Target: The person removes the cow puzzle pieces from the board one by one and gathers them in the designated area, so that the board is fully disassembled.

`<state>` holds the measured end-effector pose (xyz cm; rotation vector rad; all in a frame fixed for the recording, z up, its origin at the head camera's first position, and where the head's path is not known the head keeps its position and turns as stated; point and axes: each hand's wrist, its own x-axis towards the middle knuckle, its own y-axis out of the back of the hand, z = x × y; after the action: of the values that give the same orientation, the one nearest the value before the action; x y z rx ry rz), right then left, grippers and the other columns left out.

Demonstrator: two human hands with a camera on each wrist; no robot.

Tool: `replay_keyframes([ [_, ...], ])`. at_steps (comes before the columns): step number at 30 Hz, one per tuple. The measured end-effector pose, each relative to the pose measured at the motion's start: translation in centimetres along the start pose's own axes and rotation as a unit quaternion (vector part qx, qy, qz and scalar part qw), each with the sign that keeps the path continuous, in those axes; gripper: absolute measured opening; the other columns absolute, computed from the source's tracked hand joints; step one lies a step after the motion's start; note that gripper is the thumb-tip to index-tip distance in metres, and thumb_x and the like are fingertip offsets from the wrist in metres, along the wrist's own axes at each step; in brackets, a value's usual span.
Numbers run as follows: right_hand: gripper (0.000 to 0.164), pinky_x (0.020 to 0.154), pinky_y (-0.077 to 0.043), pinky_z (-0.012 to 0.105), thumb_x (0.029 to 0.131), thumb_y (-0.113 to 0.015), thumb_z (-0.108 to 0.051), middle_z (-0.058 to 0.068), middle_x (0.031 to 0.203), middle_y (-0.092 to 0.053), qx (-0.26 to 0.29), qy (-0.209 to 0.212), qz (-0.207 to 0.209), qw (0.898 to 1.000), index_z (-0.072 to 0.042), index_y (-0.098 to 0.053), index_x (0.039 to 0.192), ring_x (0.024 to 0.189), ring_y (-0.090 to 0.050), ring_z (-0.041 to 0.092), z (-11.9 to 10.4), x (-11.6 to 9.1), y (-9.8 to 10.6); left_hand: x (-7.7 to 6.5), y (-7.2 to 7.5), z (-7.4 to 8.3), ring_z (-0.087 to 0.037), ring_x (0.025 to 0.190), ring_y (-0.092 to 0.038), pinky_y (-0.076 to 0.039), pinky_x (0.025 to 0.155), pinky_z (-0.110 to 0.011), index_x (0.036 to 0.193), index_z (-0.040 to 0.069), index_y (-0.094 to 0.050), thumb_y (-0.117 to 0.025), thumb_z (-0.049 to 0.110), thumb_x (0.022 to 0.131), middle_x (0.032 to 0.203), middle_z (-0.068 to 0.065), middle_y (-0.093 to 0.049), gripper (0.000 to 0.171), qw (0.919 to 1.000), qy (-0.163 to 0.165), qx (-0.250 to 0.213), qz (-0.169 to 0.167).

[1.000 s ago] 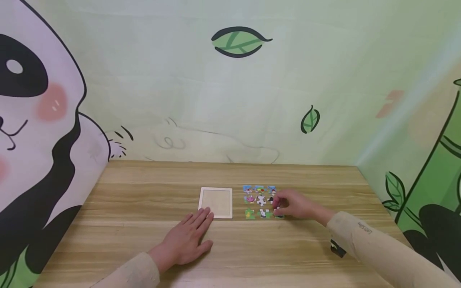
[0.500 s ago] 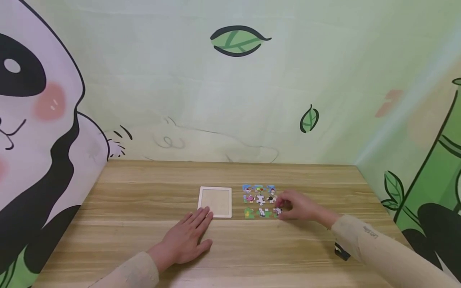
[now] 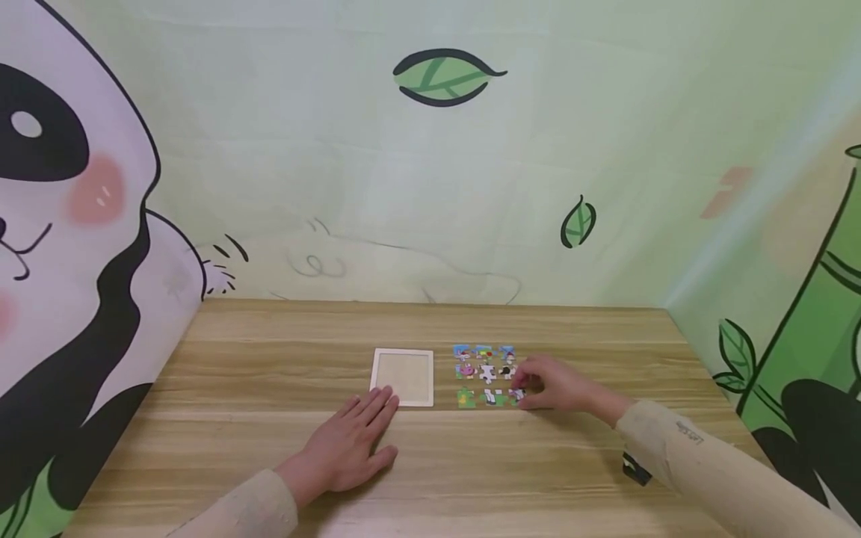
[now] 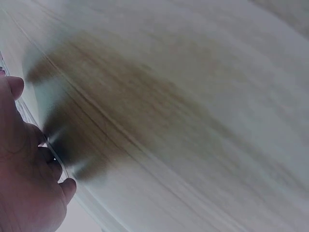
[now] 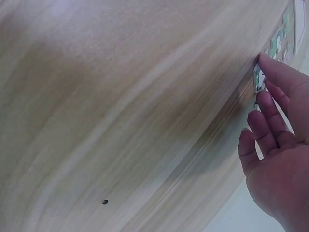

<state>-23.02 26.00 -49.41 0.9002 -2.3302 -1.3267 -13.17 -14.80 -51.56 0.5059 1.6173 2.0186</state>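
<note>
My left hand (image 3: pixel 353 448) lies flat, fingers straight, its fingertips on the lower left corner of a square puzzle tray (image 3: pixel 403 351) with a pale rim. To the right of that tray, several picture puzzle pieces are laid out in spaced rows, among them a white piece (image 3: pixel 487 373) in the middle and a green one (image 3: pixel 466 398) at lower left. At the lower right of this layout, my right hand (image 3: pixel 548 385) pinches a puzzle piece (image 3: pixel 516 394) between thumb and fingers. In the right wrist view the thumb and fingertips meet the edge of this puzzle piece (image 5: pixel 257 79).
The wooden table (image 3: pixel 269 336) reaches back to a printed wall cloth (image 3: pixel 323 164) with a panda and leaves. A black wrist device (image 3: pixel 634 469) shows under the right sleeve (image 3: pixel 679 441). A small dark spot (image 5: pixel 105 202) marks the tabletop in the right wrist view.
My right hand has shifted slightly to the right, and more of the lower right puzzle piece shows between its fingers. The left hand and the tray keep their place.
</note>
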Motion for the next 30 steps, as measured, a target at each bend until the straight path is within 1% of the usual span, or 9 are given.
replay_keyframes([
  [7,0.021,0.088,-0.053,0.034,0.089,-0.087,-0.018,-0.001,0.103,-0.068,0.001,0.005,-0.002,1.0,-0.012,-0.075,0.106,0.096,-0.06,0.015,0.1,0.2,-0.3,-0.1,0.4,0.1,-0.038,0.159,-0.032,-0.031,0.127,-0.056,0.164,-0.001,-0.038,-0.049,0.044,0.109,0.171,-0.02,-0.034,0.072,1.0,0.003,-0.005,-0.002],
  [12,0.023,0.087,-0.054,0.034,0.089,-0.087,-0.018,0.001,0.104,-0.07,0.009,0.009,0.002,1.0,-0.01,-0.075,0.106,0.096,-0.062,0.017,0.0,0.3,-0.2,-0.1,0.4,0.1,-0.038,0.159,-0.033,-0.031,0.127,-0.057,0.163,-0.001,-0.039,-0.05,0.043,0.109,0.171,-0.021,-0.035,0.071,1.0,0.002,-0.004,0.0],
  [18,0.025,0.09,-0.056,0.042,0.089,-0.086,-0.014,0.004,0.106,-0.073,0.023,0.009,0.018,1.0,-0.005,-0.074,0.109,0.099,-0.065,0.023,-0.4,0.3,0.4,0.3,0.1,-0.2,-0.039,0.158,-0.034,-0.029,0.127,-0.06,0.162,-0.001,-0.041,-0.05,0.044,0.109,0.17,-0.021,-0.037,0.07,0.9999,0.004,-0.007,0.006],
  [22,0.024,0.093,-0.056,0.05,0.09,-0.085,-0.013,0.007,0.106,-0.073,0.018,0.007,0.03,0.999,-0.002,-0.074,0.109,0.101,-0.065,0.027,-1.2,0.0,1.3,0.7,0.1,-0.2,-0.039,0.158,-0.034,-0.028,0.127,-0.062,0.16,-0.001,-0.045,-0.049,0.044,0.11,0.168,-0.021,-0.041,0.068,0.9997,0.013,-0.016,0.011],
  [25,0.025,0.094,-0.054,0.052,0.092,-0.085,-0.018,0.005,0.107,-0.071,0.002,-0.006,0.035,0.999,-0.005,-0.075,0.11,0.104,-0.063,0.028,-1.8,-0.5,2.0,1.1,0.9,-0.2,-0.04,0.158,-0.033,-0.027,0.128,-0.062,0.16,0.0,-0.046,-0.049,0.044,0.111,0.167,-0.021,-0.041,0.066,0.9992,0.028,-0.027,0.007],
  [28,0.027,0.095,-0.052,0.05,0.092,-0.085,-0.023,0.005,0.109,-0.069,-0.015,-0.024,0.041,0.999,-0.007,-0.076,0.112,0.107,-0.061,0.028,-2.2,-1.2,2.4,1.5,2.1,-0.4,-0.04,0.159,-0.032,-0.024,0.128,-0.062,0.16,0.0,-0.045,-0.05,0.044,0.111,0.168,-0.021,-0.039,0.066,0.9984,0.047,-0.031,0.002],
  [30,0.028,0.095,-0.052,0.049,0.093,-0.085,-0.025,0.005,0.11,-0.068,-0.026,-0.028,0.051,0.998,-0.007,-0.076,0.112,0.108,-0.061,0.028,-2.4,-1.7,2.5,1.7,2.9,-0.7,-0.041,0.16,-0.029,-0.022,0.129,-0.063,0.161,0.0,-0.044,-0.051,0.044,0.112,0.169,-0.022,-0.037,0.067,0.9975,0.059,-0.039,0.001],
])
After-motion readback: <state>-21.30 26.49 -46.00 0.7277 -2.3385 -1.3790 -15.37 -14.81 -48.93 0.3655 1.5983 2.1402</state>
